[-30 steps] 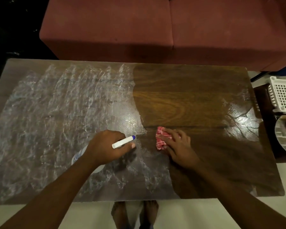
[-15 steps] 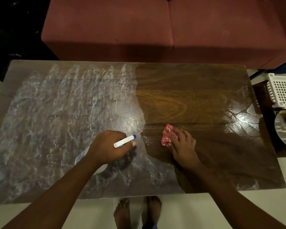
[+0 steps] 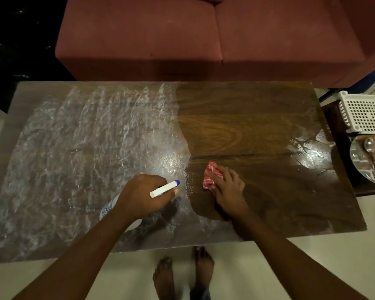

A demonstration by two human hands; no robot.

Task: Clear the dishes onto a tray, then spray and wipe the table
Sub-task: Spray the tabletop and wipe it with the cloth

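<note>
A long wooden table (image 3: pixel 258 118) fills the view; its left half is covered in white streaky spray film, its right half shows dark bare wood with a wet patch at the far right. My left hand (image 3: pixel 142 197) grips a white spray bottle (image 3: pixel 164 189) with a blue nozzle tip, held low over the table near its front middle. My right hand (image 3: pixel 227 191) presses a red-and-white checked cloth (image 3: pixel 211 176) flat on the wood, just right of the film's edge.
A maroon sofa (image 3: pixel 182 37) stands right behind the table. At the right, a lower side table holds a white perforated basket (image 3: pixel 368 114) and a clear tray (image 3: pixel 364 163) with a spoon. Bare feet (image 3: pixel 182 273) stand on the pale floor in front.
My right hand has slid the cloth a little to the right and toward the near edge. My left hand with the spray bottle has stayed nearly where it was.
</note>
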